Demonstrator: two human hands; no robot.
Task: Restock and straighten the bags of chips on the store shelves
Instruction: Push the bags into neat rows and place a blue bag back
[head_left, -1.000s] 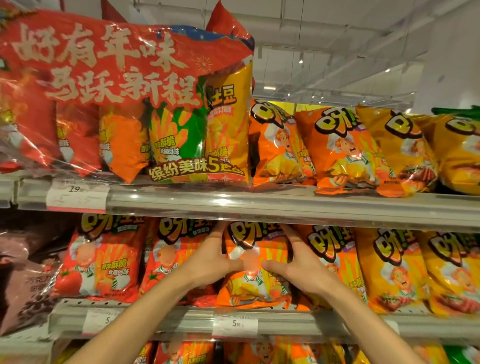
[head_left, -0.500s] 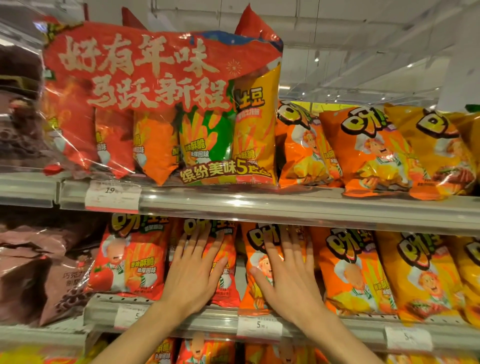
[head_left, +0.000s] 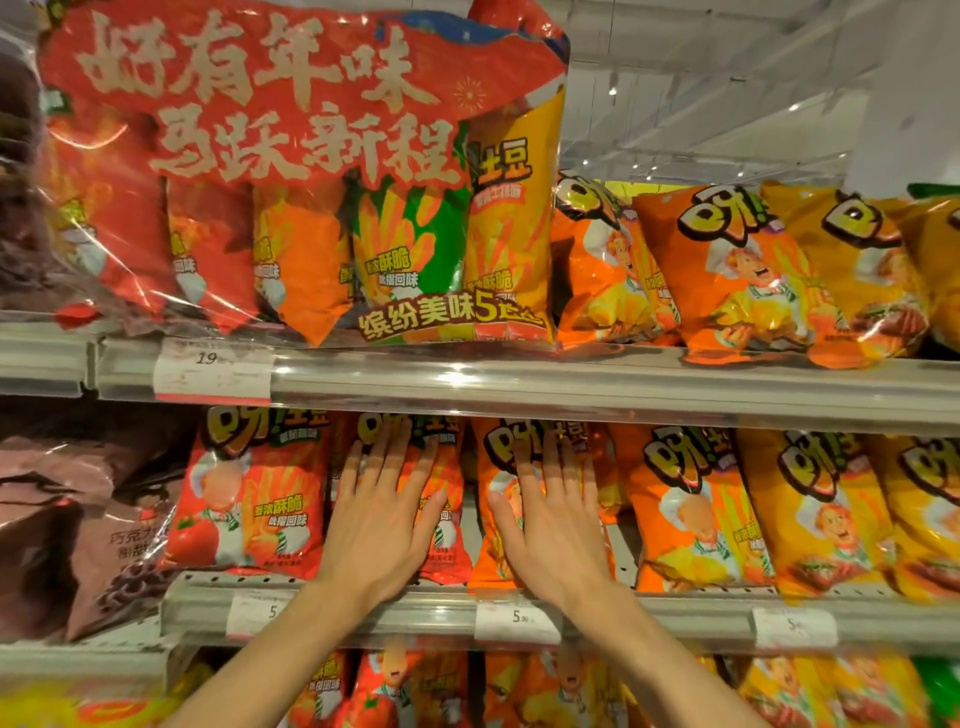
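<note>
On the middle shelf (head_left: 649, 621) stand upright chip bags in a row. My left hand (head_left: 382, 525) lies flat, fingers spread, on the front of a red chip bag (head_left: 441, 519). My right hand (head_left: 556, 525) lies flat on an orange chip bag (head_left: 501, 467) beside it. A narrow gap shows between these two bags. Neither hand grips anything. Another red bag (head_left: 254, 499) stands to the left, and orange (head_left: 691, 514) and yellow bags (head_left: 826, 519) to the right.
The top shelf (head_left: 571, 382) carries a large red multipack (head_left: 291, 171) and more orange and yellow bags (head_left: 753, 275). Dark brown snack bags (head_left: 67, 519) fill the left. The lowest shelf holds further red and orange bags (head_left: 395, 691). Price tags (head_left: 514, 621) line the shelf rails.
Both hands let go of the orange bag they gripped between them and now press flat on two neighbouring bags. My view has shifted left and closer.
</note>
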